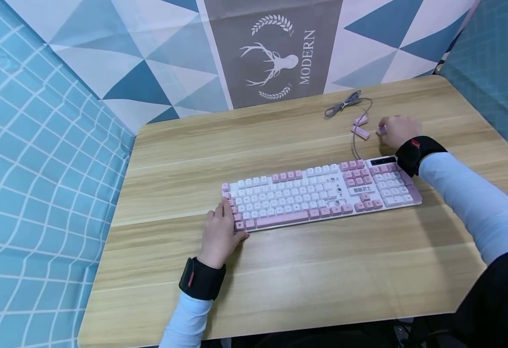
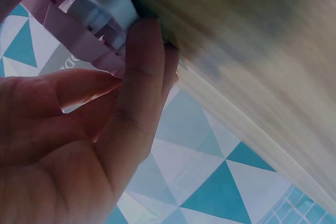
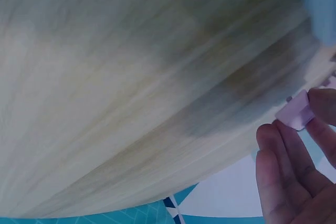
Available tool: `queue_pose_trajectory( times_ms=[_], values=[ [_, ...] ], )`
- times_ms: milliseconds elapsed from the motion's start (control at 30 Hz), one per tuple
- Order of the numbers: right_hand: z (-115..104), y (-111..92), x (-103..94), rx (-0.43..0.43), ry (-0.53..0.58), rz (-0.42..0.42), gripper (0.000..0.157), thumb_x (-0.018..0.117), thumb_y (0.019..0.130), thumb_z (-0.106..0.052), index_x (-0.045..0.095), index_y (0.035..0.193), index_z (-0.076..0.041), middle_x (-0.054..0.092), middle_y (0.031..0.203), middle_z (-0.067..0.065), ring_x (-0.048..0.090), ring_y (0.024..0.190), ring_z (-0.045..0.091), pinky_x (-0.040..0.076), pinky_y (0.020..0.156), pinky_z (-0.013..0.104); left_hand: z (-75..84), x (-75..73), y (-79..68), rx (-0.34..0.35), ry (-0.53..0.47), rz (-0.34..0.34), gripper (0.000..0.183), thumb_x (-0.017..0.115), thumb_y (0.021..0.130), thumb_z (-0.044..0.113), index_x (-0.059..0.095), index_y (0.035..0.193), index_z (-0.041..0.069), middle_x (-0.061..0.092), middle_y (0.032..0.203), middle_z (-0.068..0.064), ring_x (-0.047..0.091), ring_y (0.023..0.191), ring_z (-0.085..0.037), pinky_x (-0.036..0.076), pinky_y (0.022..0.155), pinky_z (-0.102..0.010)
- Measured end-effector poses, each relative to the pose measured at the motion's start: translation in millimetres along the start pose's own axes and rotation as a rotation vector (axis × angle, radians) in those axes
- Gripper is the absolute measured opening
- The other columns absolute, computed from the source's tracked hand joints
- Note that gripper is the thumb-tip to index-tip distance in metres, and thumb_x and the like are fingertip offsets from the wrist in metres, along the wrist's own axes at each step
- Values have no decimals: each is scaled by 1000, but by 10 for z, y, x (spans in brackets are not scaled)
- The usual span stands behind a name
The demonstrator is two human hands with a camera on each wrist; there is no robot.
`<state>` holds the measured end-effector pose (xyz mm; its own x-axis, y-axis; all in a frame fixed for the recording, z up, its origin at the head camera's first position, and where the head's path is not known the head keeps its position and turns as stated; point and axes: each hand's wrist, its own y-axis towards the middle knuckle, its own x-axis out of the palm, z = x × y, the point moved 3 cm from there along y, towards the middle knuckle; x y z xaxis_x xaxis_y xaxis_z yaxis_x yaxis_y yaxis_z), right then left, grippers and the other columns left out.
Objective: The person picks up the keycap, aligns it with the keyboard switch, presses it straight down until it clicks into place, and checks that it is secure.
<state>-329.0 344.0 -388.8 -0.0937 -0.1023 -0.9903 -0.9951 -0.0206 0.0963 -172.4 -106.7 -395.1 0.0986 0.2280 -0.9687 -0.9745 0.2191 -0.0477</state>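
Observation:
A pink and white keyboard (image 1: 280,219) lies at a slant on the wooden table. Bare spots with small dark marks show right of its white letter keys. My left hand (image 1: 220,234) grips the keyboard's left end, thumb at the front corner and fingers along the side edge. Beyond the keyboard's far right corner, my right hand (image 1: 399,130) pinches a pink keycap (image 3: 295,109) between thumb and fingers, close over the table. Two more pink keycaps, a nearer one (image 1: 360,133) and a farther one (image 1: 361,120), lie just left of that hand.
The keyboard's grey cable (image 1: 353,145) runs back from its far edge, past the loose keycaps, to a tied bundle (image 1: 343,104). Patterned cloth (image 1: 175,63) hangs behind the table (image 1: 171,183), with blue cloth along both sides.

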Motion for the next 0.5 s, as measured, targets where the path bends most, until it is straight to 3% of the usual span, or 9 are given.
queue_pose_trajectory(
  times_ms=[133,300,400,500],
  values=[
    [-51,-99,-66,35,66,53,31,56,81,-21,60,101,2,57,71,22,44,57,31,33,45,40,14,8,0,0,-5,-7,98,75,66,33,23,134,-13,38,133,-32,43,102,-38,46,85,-46],
    [-246,-274,-171,-1,131,114,30,55,80,-19,61,100,3,62,75,21,48,56,28,34,44,37,18,18,-3,-2,-11,-15,97,75,67,33,22,134,-13,37,133,-33,42,104,-40,45,87,-48],
    [-414,-417,-256,-39,153,108,30,54,80,-19,61,100,2,64,79,22,50,57,27,35,45,36,18,17,2,0,-12,-7,97,76,66,33,23,134,-13,38,132,-33,43,104,-40,46,86,-48],
    [-604,-580,-326,-67,187,39,31,56,80,-22,62,100,1,66,81,21,52,58,25,35,47,35,16,15,10,1,-15,-5,97,76,66,32,23,134,-13,38,132,-33,42,104,-40,45,87,-48]
  ],
)
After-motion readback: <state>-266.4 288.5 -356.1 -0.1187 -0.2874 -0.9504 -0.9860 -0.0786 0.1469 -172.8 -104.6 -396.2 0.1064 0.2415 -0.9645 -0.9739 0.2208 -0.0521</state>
